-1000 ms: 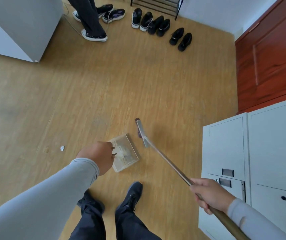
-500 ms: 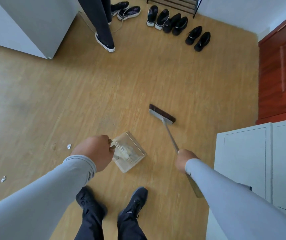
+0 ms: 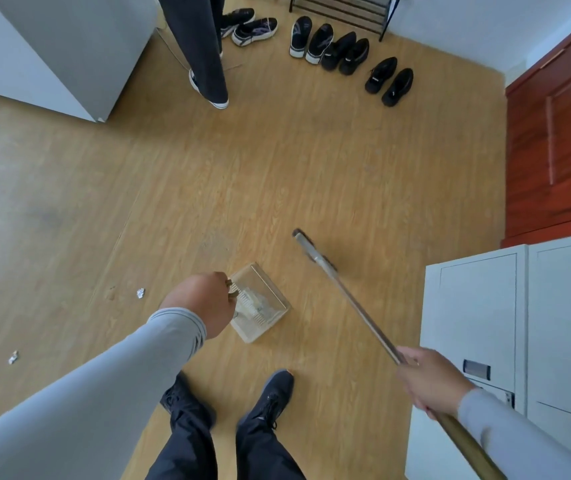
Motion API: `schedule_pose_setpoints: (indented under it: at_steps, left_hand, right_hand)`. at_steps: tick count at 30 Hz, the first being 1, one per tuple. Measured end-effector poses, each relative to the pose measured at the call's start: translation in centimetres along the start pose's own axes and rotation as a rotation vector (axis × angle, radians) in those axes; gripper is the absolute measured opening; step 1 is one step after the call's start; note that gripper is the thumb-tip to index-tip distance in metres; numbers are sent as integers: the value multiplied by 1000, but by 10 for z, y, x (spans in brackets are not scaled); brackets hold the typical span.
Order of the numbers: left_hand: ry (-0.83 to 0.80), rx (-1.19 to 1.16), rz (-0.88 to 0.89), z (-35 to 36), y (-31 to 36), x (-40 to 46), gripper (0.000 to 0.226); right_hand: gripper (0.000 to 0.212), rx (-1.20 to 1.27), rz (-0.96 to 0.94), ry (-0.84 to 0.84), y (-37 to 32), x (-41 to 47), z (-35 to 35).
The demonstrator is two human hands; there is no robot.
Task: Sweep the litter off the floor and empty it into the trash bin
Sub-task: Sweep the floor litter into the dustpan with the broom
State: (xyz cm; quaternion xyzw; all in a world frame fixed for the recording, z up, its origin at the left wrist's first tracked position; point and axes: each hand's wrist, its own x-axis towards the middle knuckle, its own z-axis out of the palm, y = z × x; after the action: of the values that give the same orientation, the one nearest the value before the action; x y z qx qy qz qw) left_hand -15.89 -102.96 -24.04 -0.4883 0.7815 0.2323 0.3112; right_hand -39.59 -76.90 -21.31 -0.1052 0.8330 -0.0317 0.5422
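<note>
Midway: left hand (image 3: 204,303) grips the dustpan (image 3: 259,303); right hand (image 3: 429,382) clamps the broom (image 3: 353,303); next, scraps (image 3: 140,293) lying left need sweeping.

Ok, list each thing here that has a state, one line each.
left hand: grips the dustpan's handle.
dustpan: clear, holds some litter.
right hand: grips the broom handle.
broom: slanted, head near the floor, right of the dustpan.
paper scraps: unswept, on the floor to the left.
grey locker: doors closed.
red door: closed.
</note>
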Motion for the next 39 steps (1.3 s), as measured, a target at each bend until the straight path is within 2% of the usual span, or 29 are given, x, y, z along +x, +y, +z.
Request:
schedule_pose_setpoints:
  at_steps: [2,5,9,11,14,18,21,25,28,31,34,37,39]
  left_hand:
    - [0,9,11,3,2,-2,23]
    - [7,1,14,8,3,-3,22]
    - [20,14,2,10,3,-3,22]
    - [18,22,1,9,3,-4,23]
    - [17,20,3,11,1,-4,23]
    - [17,-8,10,15,-3,-8,21]
    - [26,-27,22,15,-4,-9,24]
    - [29,-27,30,12,-2,-6,25]
    - [45,-29,26,13,0,-6,24]
    - [39,-18,31,11,1,-4,24]
    - [30,-8,30,10,0,-2,26]
    - [25,2,34,12,0,-3,26]
    - [16,-3,31,13,-1,-5,23]
  right_hand:
    - [20,-46,15,68,-23,24,1]
    - [25,-74,87,95,-60,59,21]
    - [31,-156,68,-30,-99,59,63]
    - [26,-154,10,-126,-105,46,76]
    - [27,-224,30,-241,-104,16,71]
    - [21,208,82,-275,-54,-2,28]
    - [22,327,71,-259,-17,-18,-8]
    - [39,201,97,-28,-7,5,-25]
    - [23,-22,148,90,-25,44,-19]
    - [27,-214,172,40,-50,65,13]
    - [24,-155,108,-37,-56,68,59]
    - [38,-197,62,-137,-43,54,97]
    - [58,-230,69,-228,-38,37,106]
